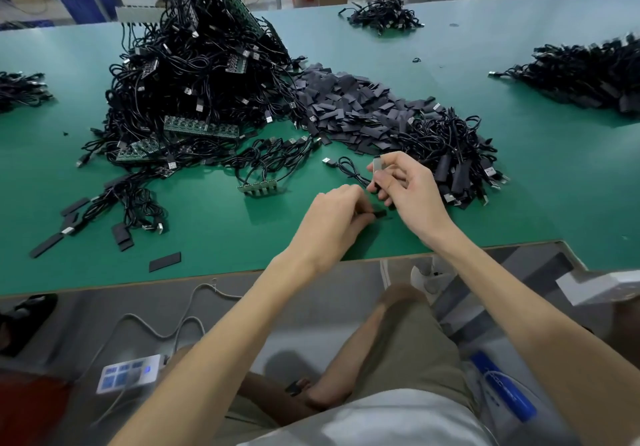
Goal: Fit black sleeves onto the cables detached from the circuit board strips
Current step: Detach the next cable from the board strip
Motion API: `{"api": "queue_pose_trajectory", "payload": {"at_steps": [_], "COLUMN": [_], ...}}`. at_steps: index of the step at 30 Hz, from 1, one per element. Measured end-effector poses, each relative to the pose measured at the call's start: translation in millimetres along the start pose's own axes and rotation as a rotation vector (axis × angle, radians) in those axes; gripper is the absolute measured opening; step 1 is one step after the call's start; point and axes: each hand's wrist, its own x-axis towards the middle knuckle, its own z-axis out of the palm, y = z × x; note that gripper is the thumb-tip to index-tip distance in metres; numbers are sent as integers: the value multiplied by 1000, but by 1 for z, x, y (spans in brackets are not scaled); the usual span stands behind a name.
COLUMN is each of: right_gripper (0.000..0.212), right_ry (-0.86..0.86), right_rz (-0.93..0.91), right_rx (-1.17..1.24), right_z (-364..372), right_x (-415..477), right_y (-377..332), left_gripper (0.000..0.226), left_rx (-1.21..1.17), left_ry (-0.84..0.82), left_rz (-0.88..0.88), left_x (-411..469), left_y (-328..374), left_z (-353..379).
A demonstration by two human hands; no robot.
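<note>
My left hand is curled over the green table near its front edge and pinches a small black sleeve. My right hand holds a light-coloured board piece upright between thumb and fingers. A thin black cable runs from that hand to a USB plug lying on the table. A short circuit board strip with cables still attached lies to the left of my hands.
A tall heap of cables on green board strips fills the left-centre. Loose black sleeves spread behind my hands. Sleeved cables pile to the right. Further cable piles sit at the far edges. Stray sleeves lie front left.
</note>
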Motion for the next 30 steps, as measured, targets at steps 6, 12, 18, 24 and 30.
{"api": "queue_pose_trajectory", "payload": {"at_steps": [6, 12, 18, 24, 30], "right_gripper": [21, 12, 3, 2, 5], "right_ry": [-134, -127, -146, -175, -132], "right_rz": [-87, -24, 15, 31, 8], "right_rx": [-198, -158, -78, -18, -22], "right_z": [4, 6, 6, 4, 2], "right_x": [-2, -2, -2, -3, -2], "right_y": [-3, -2, -2, -1, -1], "left_gripper": [9, 10, 29, 22, 20], "left_rx": [-562, -604, -396, 49, 111], "left_ry": [117, 131, 145, 230, 300], "left_rz": [-215, -183, -156, 10, -35], "left_x": [0, -1, -2, -7, -8], "left_y": [-26, -31, -29, -23, -24], "left_z": [-17, -12, -8, -1, -3]}}
